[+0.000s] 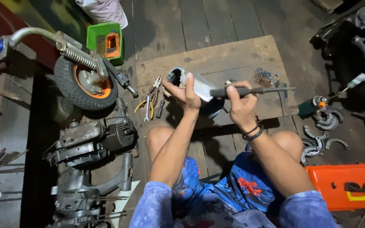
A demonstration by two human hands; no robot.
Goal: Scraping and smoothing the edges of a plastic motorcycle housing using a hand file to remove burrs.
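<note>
From my feed, the stripped grey scooter frame with its small orange-hubbed wheel [85,82] lies along the left of the plank floor, its engine out in the open (much is plainly dismantled already). A worn wooden board [233,55] ahead carries yellow-handled pliers [148,101]. My left hand [184,90], fingers closed, holds a silvery bent metal part [199,84] above the board; my right hand [239,103] grips a long dark-handled screwdriver [254,90] against it. Curved grey brake shoes [324,126] crowd the right.
</note>
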